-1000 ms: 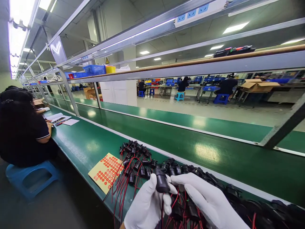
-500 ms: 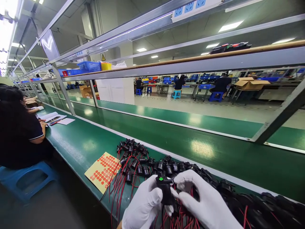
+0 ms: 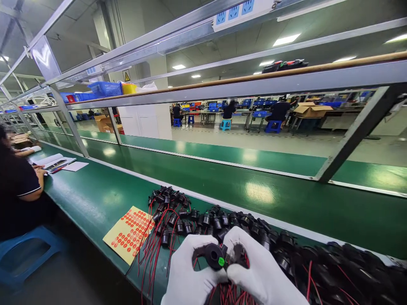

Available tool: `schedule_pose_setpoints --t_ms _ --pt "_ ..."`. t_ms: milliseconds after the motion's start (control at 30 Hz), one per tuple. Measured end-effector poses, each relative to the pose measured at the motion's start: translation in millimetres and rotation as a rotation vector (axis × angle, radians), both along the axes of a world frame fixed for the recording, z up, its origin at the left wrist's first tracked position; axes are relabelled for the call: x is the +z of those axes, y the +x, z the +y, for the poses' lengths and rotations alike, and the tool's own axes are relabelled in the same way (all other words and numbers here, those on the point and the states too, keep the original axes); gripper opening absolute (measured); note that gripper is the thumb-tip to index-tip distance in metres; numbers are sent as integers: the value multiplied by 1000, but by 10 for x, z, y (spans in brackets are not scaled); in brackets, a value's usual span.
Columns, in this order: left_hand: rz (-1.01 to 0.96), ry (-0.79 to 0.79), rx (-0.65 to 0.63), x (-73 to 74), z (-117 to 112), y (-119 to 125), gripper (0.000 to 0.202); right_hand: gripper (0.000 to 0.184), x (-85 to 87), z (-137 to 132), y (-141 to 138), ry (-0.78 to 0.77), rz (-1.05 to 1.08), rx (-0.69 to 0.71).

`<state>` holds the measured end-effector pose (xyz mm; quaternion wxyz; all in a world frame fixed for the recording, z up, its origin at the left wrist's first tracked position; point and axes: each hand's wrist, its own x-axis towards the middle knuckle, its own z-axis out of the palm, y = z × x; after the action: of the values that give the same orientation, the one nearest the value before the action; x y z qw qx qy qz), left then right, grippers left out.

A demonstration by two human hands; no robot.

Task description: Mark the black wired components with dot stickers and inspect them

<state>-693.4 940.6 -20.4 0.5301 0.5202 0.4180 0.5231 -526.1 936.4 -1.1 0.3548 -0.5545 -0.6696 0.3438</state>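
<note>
Both my hands wear white gloves and come together low in the head view. My left hand (image 3: pixel 187 273) is closed around a small black pump (image 3: pixel 212 255), its round opening facing up towards me. A green round sticker (image 3: pixel 221 261) shows on the pump's edge. My right hand (image 3: pixel 257 269) is curled, with thumb and fingertips gripping the pump's right side. Part of the pump's body is hidden by my fingers. Red and black wires (image 3: pixel 230 294) hang and lie beneath my hands. Just beyond, a pile of similar black pumps (image 3: pixel 206 219) rests on the green bench.
A yellow sheet of red oval stickers (image 3: pixel 127 233) lies left of the pumps, partly under wires. More pumps (image 3: pixel 343 271) stretch along the right. A metal shelf frame (image 3: pixel 203 90) crosses above the bench. At far left, a seated person (image 3: pixel 17 182) is beside an open notebook (image 3: pixel 55 161).
The pump has been turned so its round opening faces me, and the green sticker now sits at its lower right. My right hand has closed in on it. The view has shifted rightward.
</note>
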Motion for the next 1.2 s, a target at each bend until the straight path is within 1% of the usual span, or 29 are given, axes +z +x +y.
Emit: schedule_pose_setpoints --t_ms 133,233,300,367,433,467,533,633,700,767,800,833,867,900,933,967,1000,1033,1067,1100,1167,1200 --pt "-43 58 -85 -103 4 12 35 28 -87 0 -50 -56 33 -25" --pt "-55 205 -85 -159 -9 5 30 38 -163 7 -5 -34 153 43" --pt "-18 307 -36 -169 -16 -2 27 46 -177 22 62 18 249 143" --pt "38 372 43 -172 -13 -7 28 52 -157 40 138 106 280 199" --pt "74 428 131 -190 0 -11 34 53 -125 48 190 173 253 187" --pt "81 450 169 -209 5 -9 37 50 -110 44 197 178 236 167" --pt "90 453 230 -271 7 3 35 44 -92 22 168 128 188 127" --pt "90 364 289 -404 -15 44 26 58 -90 -28 57 67 30 43" --pt "97 323 279 -489 -24 68 24 55 -99 -44 -3 97 -61 30" --pt "150 325 278 -537 -1 61 22 44 -111 -31 -21 161 -71 70" --pt "179 372 321 -540 26 41 22 42 -117 -13 -15 187 -52 91" --pt "206 472 395 -526 61 8 25 42 -121 9 -5 201 -21 110" --pt "241 636 476 -497 102 -37 33 44 -123 35 7 203 17 120" --pt "292 843 547 -455 143 -91 43 45 -122 61 15 193 62 123" --pt "365 1053 588 -403 181 -151 52 44 -119 85 17 167 109 128" --pt "455 1227 583 -349 211 -211 56 41 -112 104 12 131 159 138" --pt "551 1338 539 -298 230 -267 55 36 -103 119 1 88 207 158" --pt "633 1378 477 -257 236 -313 50 31 -93 128 -15 47 251 181" --pt "680 1365 422 -229 230 -346 44 25 -84 132 -32 15 285 210" --pt "692 1326 372 -217 214 -364 39 24 -78 132 -47 -1 310 239" --pt "650 1202 305 -227 163 -355 38 44 -81 130 -59 -1 330 285" --pt "601 1105 289 -241 135 -335 39 54 -89 132 -54 6 330 306"
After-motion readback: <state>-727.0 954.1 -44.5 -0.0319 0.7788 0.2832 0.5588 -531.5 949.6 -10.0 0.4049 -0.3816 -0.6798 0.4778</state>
